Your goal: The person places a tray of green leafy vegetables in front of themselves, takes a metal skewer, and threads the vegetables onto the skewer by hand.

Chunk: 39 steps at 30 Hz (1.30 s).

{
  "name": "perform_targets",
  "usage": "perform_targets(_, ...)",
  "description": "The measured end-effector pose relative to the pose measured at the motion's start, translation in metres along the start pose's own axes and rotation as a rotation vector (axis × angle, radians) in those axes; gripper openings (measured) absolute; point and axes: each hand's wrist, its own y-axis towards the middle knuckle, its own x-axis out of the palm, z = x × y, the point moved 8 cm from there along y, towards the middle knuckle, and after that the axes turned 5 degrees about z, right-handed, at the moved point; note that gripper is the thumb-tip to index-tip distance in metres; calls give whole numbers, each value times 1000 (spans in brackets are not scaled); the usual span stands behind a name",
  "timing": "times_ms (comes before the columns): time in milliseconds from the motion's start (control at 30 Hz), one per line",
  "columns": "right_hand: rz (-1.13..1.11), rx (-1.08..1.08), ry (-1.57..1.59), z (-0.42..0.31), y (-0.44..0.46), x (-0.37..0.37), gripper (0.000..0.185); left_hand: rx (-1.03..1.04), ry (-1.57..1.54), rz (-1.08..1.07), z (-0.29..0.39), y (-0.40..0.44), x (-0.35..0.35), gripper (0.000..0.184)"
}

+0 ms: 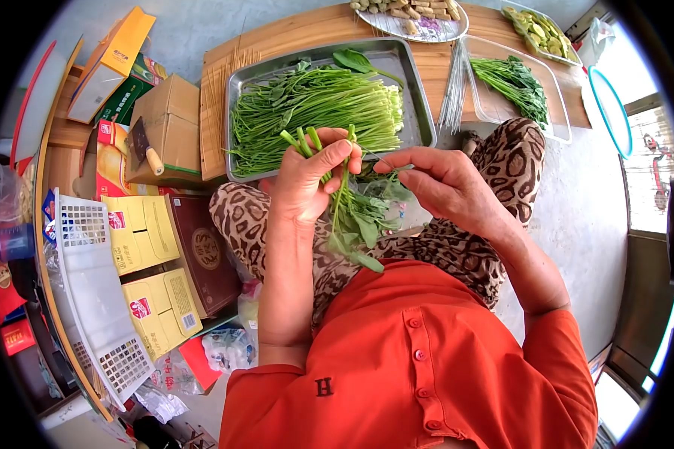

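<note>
My left hand (311,176) is closed around a small bunch of leafy green vegetable stems (359,213). The cut ends stick up above its fingers, and the leaves hang down over my lap. To the right of the bunch, my right hand (449,185) pinches a thin skewer (380,159), its tip pointing toward the stems by my left fingers. Just beyond both hands, a metal tray (425,112) holds a large pile of the same greens (314,108), stems to the right.
Thin metal skewers (454,90) lie on the wooden table (277,34), beside a clear plastic tray (565,112) of skewered greens (513,82). Behind are a plate (457,31) of skewered rolls and a container (543,34) of green slices. Left stand cardboard boxes (176,120), a knife (153,159) and a white basket (97,292).
</note>
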Motion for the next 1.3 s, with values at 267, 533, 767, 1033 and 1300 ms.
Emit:
perform_targets(267,36,-32,114,2,2,4,22,6,177,-18,-2,-10,14,21)
perform_targets(533,275,-188,-3,-1,19,-9,13,309,712,70,-1,-8,28,14)
perform_targets(767,291,-200,50,5,23,-12,13,80,548,-89,-17,-14,37,17)
perform_targets(1033,428,-159,103,13,19,-45,15,629,613,333,43,-38,-5,26)
perform_targets(1300,390,-248,-18,11,24,-23,15,606,827,141,25,-32,47,17)
